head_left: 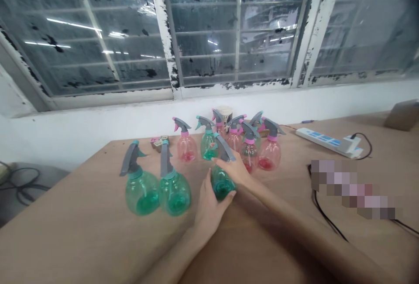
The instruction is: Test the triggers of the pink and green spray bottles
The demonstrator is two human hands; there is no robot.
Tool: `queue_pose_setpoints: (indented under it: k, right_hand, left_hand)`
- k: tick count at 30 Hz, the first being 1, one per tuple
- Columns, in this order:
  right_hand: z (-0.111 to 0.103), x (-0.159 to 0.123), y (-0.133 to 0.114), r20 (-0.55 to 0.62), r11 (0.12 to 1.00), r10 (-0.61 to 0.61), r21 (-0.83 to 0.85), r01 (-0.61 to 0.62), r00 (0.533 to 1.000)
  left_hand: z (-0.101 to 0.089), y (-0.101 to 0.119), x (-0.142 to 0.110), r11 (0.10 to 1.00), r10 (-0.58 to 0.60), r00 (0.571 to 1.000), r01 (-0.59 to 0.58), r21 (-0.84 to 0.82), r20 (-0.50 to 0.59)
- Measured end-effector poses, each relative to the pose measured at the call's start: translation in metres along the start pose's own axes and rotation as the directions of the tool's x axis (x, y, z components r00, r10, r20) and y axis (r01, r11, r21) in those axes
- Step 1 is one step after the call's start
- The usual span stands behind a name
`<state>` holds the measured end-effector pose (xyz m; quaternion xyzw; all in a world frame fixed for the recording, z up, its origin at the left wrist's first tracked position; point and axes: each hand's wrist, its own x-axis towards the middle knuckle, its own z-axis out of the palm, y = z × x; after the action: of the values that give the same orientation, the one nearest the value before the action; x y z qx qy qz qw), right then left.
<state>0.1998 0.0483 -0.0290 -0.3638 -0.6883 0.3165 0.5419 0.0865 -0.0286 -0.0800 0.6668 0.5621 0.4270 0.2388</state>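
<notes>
Both my hands are on one green spray bottle (222, 183) with a grey trigger head, in the middle of the table. My left hand (211, 201) wraps round the lower part of its body. At the neck, just under the trigger head, my right hand (235, 168) closes round it; part of the neck is hidden. Two more green spray bottles, one (175, 194) nearer and one (141, 193) farther left, stand beside each other. Behind my hands are a green bottle (208, 144) and several pink ones, such as the pink spray bottle (270, 151) at the right.
A white power strip (327, 142) with a plugged-in adapter lies at the right. Black cable (327, 218) runs past a pixelated patch. Small boxes (159, 143) and a paper cup (225, 113) sit near the wall. A cardboard box (403, 116) is at the far right.
</notes>
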Motion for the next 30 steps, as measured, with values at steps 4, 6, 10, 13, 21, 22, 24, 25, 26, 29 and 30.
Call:
queue_pose_setpoints:
  k: [4, 6, 10, 13, 21, 22, 24, 25, 26, 29, 30]
  right_hand:
    - [0.000, -0.001, 0.002, -0.012, 1.000, 0.002, 0.008, -0.002, 1.000]
    - [0.000, -0.001, 0.003, -0.016, 1.000, -0.003, 0.012, 0.003, 1.000]
    - [-0.001, -0.003, 0.004, -0.016, 1.000, -0.011, 0.025, 0.011, 1.000]
    - [-0.002, -0.004, 0.005, -0.039, 0.998, -0.018, 0.052, 0.020, 0.999]
    - [-0.004, -0.004, 0.002, -0.013, 0.999, -0.012, 0.035, 0.012, 1.000]
    - [-0.005, -0.003, 0.001, -0.007, 0.999, -0.018, 0.041, 0.019, 1.000]
    - [-0.006, -0.002, -0.001, 0.012, 0.998, -0.022, 0.058, 0.022, 1.000]
    - [-0.007, -0.002, -0.002, 0.017, 0.998, -0.020, 0.065, 0.019, 1.000]
    - [-0.008, -0.002, -0.003, 0.020, 0.998, -0.015, 0.067, 0.014, 1.000]
    - [-0.010, -0.002, -0.007, 0.012, 0.999, 0.003, 0.038, -0.004, 1.000]
    - [-0.011, -0.002, -0.009, 0.009, 1.000, 0.008, 0.022, -0.009, 1.000]
  left_hand:
    - [-0.003, -0.001, 0.002, 0.999, 0.009, 1.000, -0.009, 0.047, 0.008]
    - [-0.004, -0.001, 0.002, 0.998, 0.016, 1.000, -0.017, 0.059, 0.013]
    - [-0.004, -0.001, 0.001, 0.996, 0.041, 0.999, -0.043, 0.080, 0.028]
    - [-0.003, -0.002, 0.000, 0.994, 0.060, 0.997, -0.063, 0.084, 0.037]
    - [-0.004, 0.000, 0.000, 0.994, 0.045, 0.998, -0.049, 0.095, 0.034]
    - [-0.003, 0.000, 0.000, 0.994, 0.047, 0.998, -0.050, 0.099, 0.032]
    - [-0.003, 0.000, -0.001, 0.993, 0.044, 0.999, -0.047, 0.112, 0.029]
    - [-0.003, 0.000, -0.001, 0.992, 0.042, 0.999, -0.045, 0.119, 0.030]
    - [-0.003, 0.001, -0.002, 0.991, 0.039, 0.999, -0.043, 0.126, 0.031]
    - [-0.003, 0.002, -0.003, 0.989, 0.040, 0.999, -0.045, 0.144, 0.037]
    - [-0.003, 0.002, -0.003, 0.988, 0.038, 0.999, -0.043, 0.150, 0.036]
